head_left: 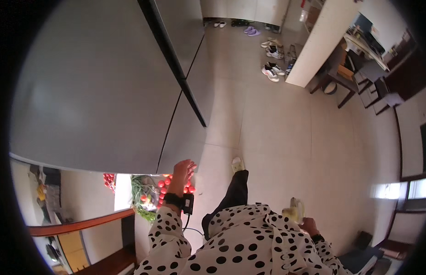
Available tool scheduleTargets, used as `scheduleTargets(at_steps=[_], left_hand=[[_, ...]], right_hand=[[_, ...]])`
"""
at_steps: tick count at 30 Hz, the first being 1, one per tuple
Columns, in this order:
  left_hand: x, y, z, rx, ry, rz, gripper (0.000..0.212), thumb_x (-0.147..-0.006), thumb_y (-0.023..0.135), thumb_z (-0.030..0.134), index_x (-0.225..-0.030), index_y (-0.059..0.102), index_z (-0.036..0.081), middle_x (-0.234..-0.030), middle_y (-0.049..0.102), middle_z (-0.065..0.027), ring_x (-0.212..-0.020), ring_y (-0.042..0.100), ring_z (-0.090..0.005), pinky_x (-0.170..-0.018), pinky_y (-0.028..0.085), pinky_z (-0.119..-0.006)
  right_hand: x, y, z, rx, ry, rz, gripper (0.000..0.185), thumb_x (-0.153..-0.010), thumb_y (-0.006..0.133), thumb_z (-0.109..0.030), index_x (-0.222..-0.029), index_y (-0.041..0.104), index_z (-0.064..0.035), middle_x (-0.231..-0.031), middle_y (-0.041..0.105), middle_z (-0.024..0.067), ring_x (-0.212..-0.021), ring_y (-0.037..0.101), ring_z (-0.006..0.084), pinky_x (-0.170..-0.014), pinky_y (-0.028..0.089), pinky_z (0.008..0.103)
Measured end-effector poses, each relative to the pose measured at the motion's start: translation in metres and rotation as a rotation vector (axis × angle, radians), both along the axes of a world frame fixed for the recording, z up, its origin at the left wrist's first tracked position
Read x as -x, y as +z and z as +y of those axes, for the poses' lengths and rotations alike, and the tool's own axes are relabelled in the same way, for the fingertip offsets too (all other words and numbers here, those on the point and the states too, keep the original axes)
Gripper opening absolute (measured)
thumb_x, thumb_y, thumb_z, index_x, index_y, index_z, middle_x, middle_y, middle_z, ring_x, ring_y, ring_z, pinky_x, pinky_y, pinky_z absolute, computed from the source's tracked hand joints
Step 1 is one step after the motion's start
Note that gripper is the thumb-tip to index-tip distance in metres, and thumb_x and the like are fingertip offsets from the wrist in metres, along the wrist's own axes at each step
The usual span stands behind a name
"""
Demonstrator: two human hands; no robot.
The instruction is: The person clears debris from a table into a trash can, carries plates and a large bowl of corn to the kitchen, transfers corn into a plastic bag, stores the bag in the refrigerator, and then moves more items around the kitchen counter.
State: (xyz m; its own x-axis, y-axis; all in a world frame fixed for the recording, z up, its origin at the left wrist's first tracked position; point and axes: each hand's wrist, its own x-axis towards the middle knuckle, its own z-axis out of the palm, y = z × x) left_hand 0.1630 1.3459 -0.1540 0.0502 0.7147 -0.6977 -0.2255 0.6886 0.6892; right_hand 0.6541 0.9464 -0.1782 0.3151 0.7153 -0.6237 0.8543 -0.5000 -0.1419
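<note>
My left hand [185,169] is in front of me at the lower corner of a large grey refrigerator [96,86], its fingers slightly curled and nothing seen in it. Whether it touches the refrigerator I cannot tell. A black device is strapped to that wrist. Below the hand, partly hidden by my forearm, are red tomatoes [162,184] and a bunch of long green vegetables [139,192]. Down at my right side, my right hand [309,226] grips a pale yellowish, translucent object [295,210], whose kind I cannot tell.
Several pairs of shoes [270,73] stand on the tiled floor [268,130] beside a pale partition end [323,44]. Dark wooden chairs [340,77] and a desk [367,51] are at the upper right. A red-brown wooden rail [82,222] runs at the lower left.
</note>
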Motion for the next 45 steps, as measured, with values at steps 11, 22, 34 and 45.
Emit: scheduleTargets(at_steps=[11,22,34,45], left_hand=[[-0.12,0.01,0.182,-0.093,-0.105,0.2,0.035,-0.084,0.057,0.023,-0.113,0.052,0.005,-0.105,0.059,-0.0075,-0.101,0.056,-0.0198,-0.085,0.04,-0.036],[-0.129,0.015,0.248,-0.457,-0.31,1.205,0.02,-0.077,0.053,0.014,-0.092,0.06,0.003,-0.094,0.062,-0.0175,-0.092,0.059,-0.0341,-0.078,0.048,-0.041],[-0.149,0.02,0.288,-0.2,-0.851,1.8,0.033,-0.077,0.056,0.021,-0.104,0.06,0.004,-0.107,0.059,-0.014,-0.109,0.051,-0.0273,-0.093,0.033,-0.047],[-0.15,-0.001,0.319,0.262,-1.089,1.882,0.041,-0.084,0.047,0.026,-0.119,0.056,0.007,-0.132,0.046,-0.0072,-0.125,0.035,-0.0252,-0.104,0.02,-0.04]], right_hand=[[-0.153,0.047,0.273,0.067,0.286,-0.032,0.031,-0.064,0.065,-0.033,-0.079,0.06,-0.006,-0.076,0.062,0.0159,-0.077,0.061,0.0343,-0.07,0.049,0.0425],[-0.217,0.029,0.5,0.127,0.61,0.025,0.032,-0.068,0.063,-0.032,-0.085,0.061,-0.0043,-0.082,0.063,0.0167,-0.081,0.059,0.0365,-0.075,0.048,0.0439],[-0.187,0.045,0.642,0.036,0.933,-0.012,0.032,-0.066,0.064,-0.031,-0.079,0.057,-0.0024,-0.079,0.061,0.0162,-0.076,0.06,0.0338,-0.068,0.048,0.0427],[-0.124,0.041,0.694,-0.019,0.987,0.294,0.024,-0.065,0.063,-0.024,-0.07,0.052,-0.0037,-0.068,0.057,0.0145,-0.069,0.057,0.0354,-0.063,0.045,0.0436]])
